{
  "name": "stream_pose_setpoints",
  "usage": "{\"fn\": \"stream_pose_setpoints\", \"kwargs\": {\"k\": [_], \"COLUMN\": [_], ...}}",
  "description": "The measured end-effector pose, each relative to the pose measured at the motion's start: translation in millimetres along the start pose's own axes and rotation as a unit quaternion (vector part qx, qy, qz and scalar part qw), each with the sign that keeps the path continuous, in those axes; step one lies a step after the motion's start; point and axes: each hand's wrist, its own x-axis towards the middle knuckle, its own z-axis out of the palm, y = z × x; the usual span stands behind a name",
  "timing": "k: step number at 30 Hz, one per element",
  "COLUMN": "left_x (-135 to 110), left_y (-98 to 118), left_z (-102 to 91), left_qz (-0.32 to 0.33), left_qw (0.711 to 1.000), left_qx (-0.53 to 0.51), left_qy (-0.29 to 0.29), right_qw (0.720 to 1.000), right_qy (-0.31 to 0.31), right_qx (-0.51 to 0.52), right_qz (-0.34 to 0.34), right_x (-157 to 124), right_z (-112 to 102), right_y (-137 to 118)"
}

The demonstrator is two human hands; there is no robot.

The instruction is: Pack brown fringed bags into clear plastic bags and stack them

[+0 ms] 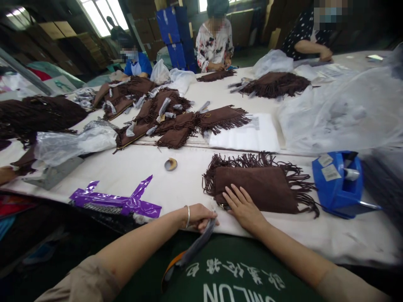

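The right hand (pixel 244 208) lay flat and open on a brown fringed suede bag (pixel 255 188), pressing it against the desk (pixel 185 193) at lower right of the frame, while the left hand (pixel 201 217) pinched a grey strip (pixel 197 245) just beside the bag's corner.

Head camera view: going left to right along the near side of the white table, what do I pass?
Purple plastic strips, then the left hand, then the brown fringed suede pouch, then the blue tape dispenser.
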Motion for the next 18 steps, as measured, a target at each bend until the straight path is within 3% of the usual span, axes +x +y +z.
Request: {"fn": "stream_pose_setpoints", "kwargs": {"k": [4, 10, 14, 18], "left_x": [21, 40, 40, 22], "left_y": [-8, -21, -19, -24], "left_z": [23.2, 53.7, 50.4, 29.9], "left_qz": [0.03, 0.077, 0.084, 0.071], "left_qw": [0.993, 0.981, 0.985, 0.989], "left_qx": [-0.118, -0.176, -0.149, -0.125], "left_qy": [0.005, 0.037, 0.031, 0.048], "right_qw": [0.999, 0.984, 0.987, 0.994], "right_qy": [0.006, -0.071, -0.128, -0.083], "right_qx": [0.038, 0.145, 0.09, 0.01], "right_qz": [0.033, 0.07, 0.041, 0.067], "right_x": [13, 19, 12, -1], "right_z": [-2, -32, -40, -23], "right_y": [0, 11, -3, -28]}}
